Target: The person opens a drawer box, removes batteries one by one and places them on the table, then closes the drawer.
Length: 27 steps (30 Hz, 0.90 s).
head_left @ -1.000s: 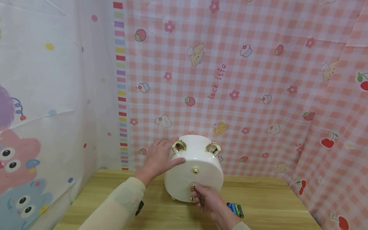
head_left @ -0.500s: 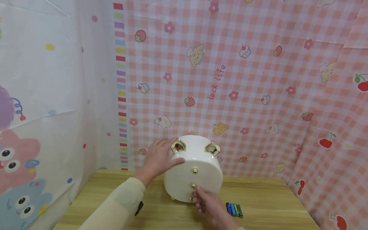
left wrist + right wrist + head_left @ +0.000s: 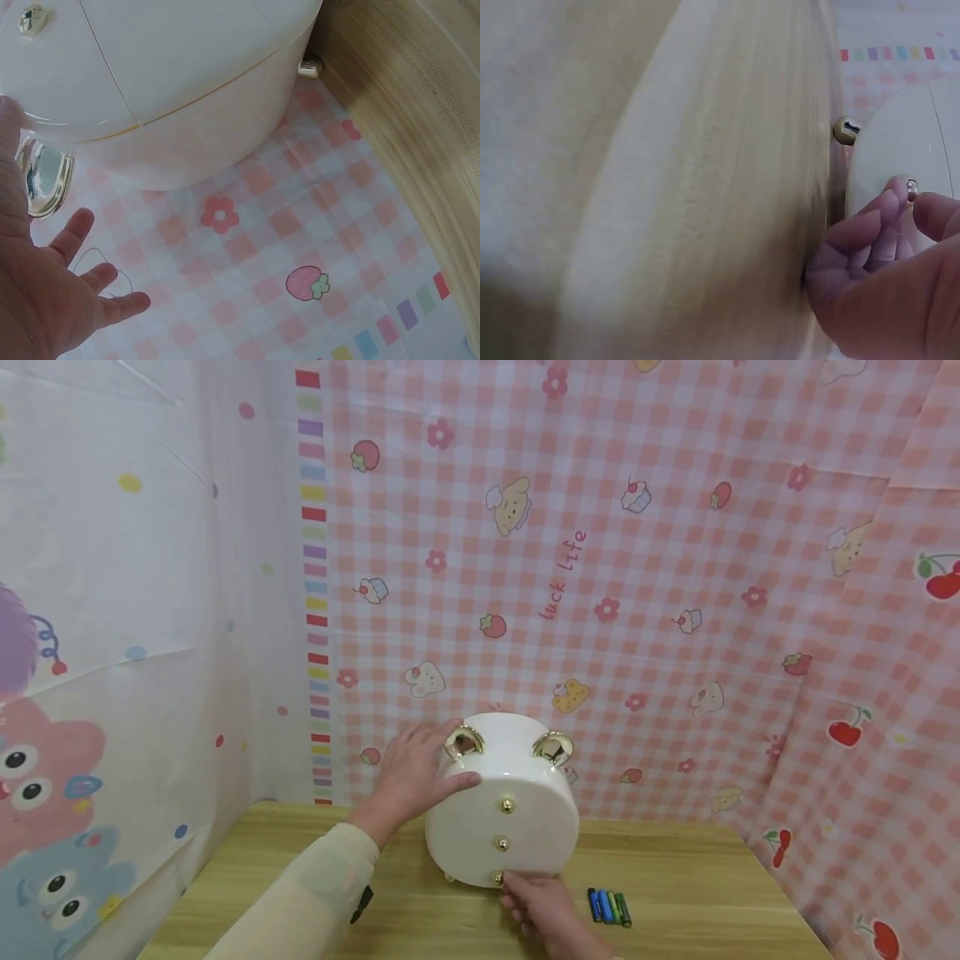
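Observation:
A glossy white rounded drawer box stands on the table, with two gold ears on top and three gold knobs down its front. My left hand rests on its upper left side by the left ear, thumb over the front edge. In the left wrist view the other fingers of that hand are spread and clear of the wall. My right hand pinches the lowest knob between thumb and forefinger. The right wrist view shows this knob between the fingertips, the other fingers curled below.
Several blue and green crayon-like sticks lie side by side right of my right hand. A small black object is partly hidden behind my left sleeve. A pink checked cloth hangs behind the wooden table.
My right hand has gone down from the middle knob to the lowest one and now pinches it. The left hand stays on the box. The view has shifted slightly.

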Available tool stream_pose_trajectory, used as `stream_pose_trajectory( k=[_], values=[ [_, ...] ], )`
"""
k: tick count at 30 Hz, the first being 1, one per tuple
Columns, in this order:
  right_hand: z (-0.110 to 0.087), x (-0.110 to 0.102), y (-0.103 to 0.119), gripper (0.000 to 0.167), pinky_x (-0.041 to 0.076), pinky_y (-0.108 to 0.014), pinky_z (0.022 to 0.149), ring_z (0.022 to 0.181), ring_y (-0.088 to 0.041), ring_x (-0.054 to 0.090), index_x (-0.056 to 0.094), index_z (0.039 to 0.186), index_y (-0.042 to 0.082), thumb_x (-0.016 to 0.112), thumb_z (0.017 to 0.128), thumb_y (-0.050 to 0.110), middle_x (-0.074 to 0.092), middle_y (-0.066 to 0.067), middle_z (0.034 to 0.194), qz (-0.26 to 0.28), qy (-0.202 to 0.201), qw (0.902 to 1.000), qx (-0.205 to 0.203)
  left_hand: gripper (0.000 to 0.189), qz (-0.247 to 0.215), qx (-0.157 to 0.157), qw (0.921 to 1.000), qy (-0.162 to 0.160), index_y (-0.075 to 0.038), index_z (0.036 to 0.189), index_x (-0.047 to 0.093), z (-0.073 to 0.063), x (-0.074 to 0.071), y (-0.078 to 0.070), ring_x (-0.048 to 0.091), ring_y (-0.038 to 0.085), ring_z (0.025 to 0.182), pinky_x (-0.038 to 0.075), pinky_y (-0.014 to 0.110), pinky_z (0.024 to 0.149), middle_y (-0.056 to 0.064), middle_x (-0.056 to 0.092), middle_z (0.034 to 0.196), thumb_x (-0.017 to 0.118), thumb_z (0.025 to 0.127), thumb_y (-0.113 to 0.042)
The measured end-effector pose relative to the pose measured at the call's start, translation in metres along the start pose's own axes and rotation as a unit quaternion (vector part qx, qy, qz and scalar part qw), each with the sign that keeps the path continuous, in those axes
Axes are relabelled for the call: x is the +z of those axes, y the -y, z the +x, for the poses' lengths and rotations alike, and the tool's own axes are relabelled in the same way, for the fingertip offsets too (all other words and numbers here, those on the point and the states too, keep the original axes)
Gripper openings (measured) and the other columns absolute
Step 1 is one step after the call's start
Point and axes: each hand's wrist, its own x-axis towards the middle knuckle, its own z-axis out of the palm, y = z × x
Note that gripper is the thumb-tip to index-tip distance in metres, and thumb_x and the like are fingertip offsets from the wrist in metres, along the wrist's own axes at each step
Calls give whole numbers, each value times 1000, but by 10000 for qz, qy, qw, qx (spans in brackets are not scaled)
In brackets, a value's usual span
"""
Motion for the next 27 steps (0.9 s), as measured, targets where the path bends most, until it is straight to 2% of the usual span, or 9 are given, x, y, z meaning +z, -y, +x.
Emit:
stream_pose_trajectory(
  k=[3,6,8,11,14,17,20,27],
  values=[
    [1,4,4,36,42,-19,50,56,-5,54,77,90,1,70,103,33,67,7,67,-492,-250,9979,-352,94,-8,-2,10000,0,-23,164,45,0,0,0,48,42,150,38,61,126,18,62,152,75,88,-70],
    [4,7,9,43,39,-19,49,51,-5,50,76,75,-4,74,99,32,65,6,59,-1312,-613,9859,-837,94,-30,-19,10000,20,-23,164,44,0,0,1,47,42,150,38,62,126,18,61,152,75,89,-70],
    [5,10,12,48,37,-20,47,48,-5,45,71,62,-1,75,97,32,59,8,52,-1918,-850,9712,-1128,94,-16,-21,10000,22,-23,164,44,0,1,1,47,42,150,39,62,125,18,62,152,75,89,-70],
    [4,15,17,53,34,-23,44,44,-6,42,59,50,11,75,95,35,50,12,45,-2776,-1214,9418,-1455,93,2,-20,10000,-4,-24,164,44,0,1,2,49,42,149,40,61,124,17,63,151,75,89,-70],
    [2,21,20,54,36,-27,44,44,-9,46,53,48,19,76,93,37,46,13,43,-3282,-1476,9209,-1499,94,12,-12,10000,-25,-24,164,44,0,2,3,49,41,148,41,61,124,17,64,150,75,89,-70],
    [-1,26,23,51,38,-30,47,47,-10,51,58,49,21,77,91,41,51,14,43,-3654,-1653,9052,-1405,94,-7,-22,10000,-12,-24,164,44,0,2,3,49,42,148,40,61,124,17,63,151,75,89,-70],
    [-3,28,24,49,39,-31,50,49,-11,52,63,51,20,78,91,43,54,13,44,-3848,-1725,8970,-1326,94,-32,-45,10000,1,-24,164,44,-1,2,2,49,42,149,39,61,125,17,62,152,75,89,-71],
    [-5,29,25,45,40,-31,52,51,-11,53,67,54,19,80,89,44,57,13,46,-3837,-1808,8970,-1241,93,-49,-69,10000,-4,-25,164,44,0,2,1,48,42,149,39,61,125,17,62,152,75,88,-70]
  ],
)
